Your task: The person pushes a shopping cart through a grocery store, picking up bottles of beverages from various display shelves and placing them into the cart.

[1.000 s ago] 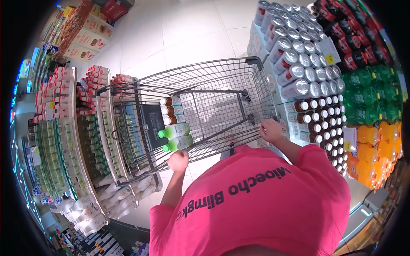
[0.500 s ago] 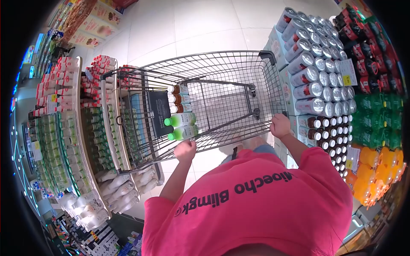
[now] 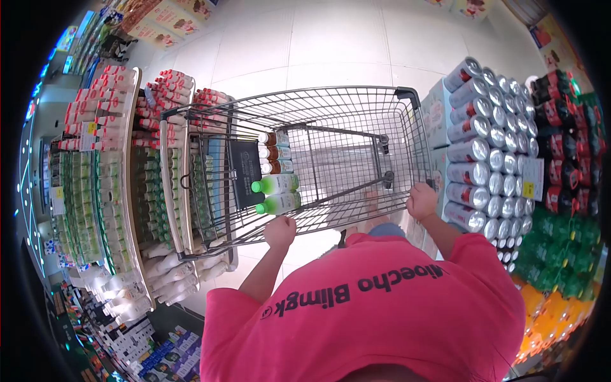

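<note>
A wire shopping cart (image 3: pixel 331 89) stands sideways in front of me, its handle end at the left. My left hand (image 3: pixel 280 232) is closed on the near side rim, just below the bottles. Farther right, my right hand (image 3: pixel 421 201) grips the same side near the front corner. Inside the cart, two green-capped bottles (image 3: pixel 279 184) lie side by side by the dark panel (image 3: pixel 244 172). Several brown bottles with white caps (image 3: pixel 275 153) lie beyond them. The fingers of both hands are partly hidden around the rim.
Shelves of red-capped bottles (image 3: pixel 98 105) and green-labelled bottles (image 3: pixel 111 191) stand left. Stacked silver cans (image 3: pixel 470 146) on pale boxes (image 3: pixel 436 114) rise close to the cart's right end. Cola bottles (image 3: pixel 560 140), green bottles (image 3: pixel 560 248) and orange bottles (image 3: pixel 547 318) stand beyond. Pale floor tiles (image 3: pixel 318 44) stretch ahead.
The can stack and drink packs at the right have slid downward in view, and more floor shows ahead. The cart sits slightly right and lower in view. Both hands keep their hold.
</note>
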The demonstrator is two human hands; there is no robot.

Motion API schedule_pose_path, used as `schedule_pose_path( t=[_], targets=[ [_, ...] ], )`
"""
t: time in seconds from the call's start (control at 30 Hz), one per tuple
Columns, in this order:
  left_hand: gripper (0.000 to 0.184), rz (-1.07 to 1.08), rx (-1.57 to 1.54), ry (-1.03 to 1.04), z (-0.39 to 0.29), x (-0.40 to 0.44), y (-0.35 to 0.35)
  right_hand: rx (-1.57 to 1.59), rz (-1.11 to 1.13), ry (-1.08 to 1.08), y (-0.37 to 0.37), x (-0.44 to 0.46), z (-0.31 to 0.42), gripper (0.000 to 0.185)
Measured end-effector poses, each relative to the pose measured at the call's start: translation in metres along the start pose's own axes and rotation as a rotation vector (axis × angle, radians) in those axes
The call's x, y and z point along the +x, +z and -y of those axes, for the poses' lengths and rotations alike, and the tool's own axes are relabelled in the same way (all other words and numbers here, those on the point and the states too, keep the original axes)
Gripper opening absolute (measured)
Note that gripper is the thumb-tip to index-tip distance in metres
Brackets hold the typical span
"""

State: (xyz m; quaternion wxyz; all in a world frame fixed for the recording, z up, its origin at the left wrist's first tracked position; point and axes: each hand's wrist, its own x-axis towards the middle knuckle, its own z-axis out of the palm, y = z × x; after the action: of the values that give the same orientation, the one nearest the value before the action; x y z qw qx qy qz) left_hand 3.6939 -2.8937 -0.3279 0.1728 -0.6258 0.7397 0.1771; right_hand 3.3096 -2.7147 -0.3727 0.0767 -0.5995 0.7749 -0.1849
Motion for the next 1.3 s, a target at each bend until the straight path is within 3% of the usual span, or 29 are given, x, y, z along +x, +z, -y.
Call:
schedule_pose_path(
  t=[0.17, 0.6, 1.0, 1.13, 1.3],
  targets=[
    [0.034, 0.126, 0.008, -0.092, -0.014, 0.009, -0.01, 0.011, 0.042, -0.039, 0.008, 0.023, -0.015, 0.011],
    [0.033, 0.089, -0.075, -0.171, -0.019, 0.037, -0.011, 0.024, 0.091, -0.249, 0.021, 0.113, -0.034, 0.013],
    [0.029, 0.056, -0.194, -0.31, -0.027, 0.097, -0.047, 0.05, 0.09, -0.411, 0.052, 0.265, -0.029, 0.012],
    [0.036, 0.189, -0.221, -0.323, -0.029, 0.121, -0.075, 0.039, 0.039, -0.505, 0.053, 0.32, -0.014, 0.014],
    [0.039, 0.162, -0.303, -0.318, -0.023, 0.144, -0.082, 0.137, 0.109, -0.556, 0.081, 0.368, -0.018, 0.008]
  ],
)
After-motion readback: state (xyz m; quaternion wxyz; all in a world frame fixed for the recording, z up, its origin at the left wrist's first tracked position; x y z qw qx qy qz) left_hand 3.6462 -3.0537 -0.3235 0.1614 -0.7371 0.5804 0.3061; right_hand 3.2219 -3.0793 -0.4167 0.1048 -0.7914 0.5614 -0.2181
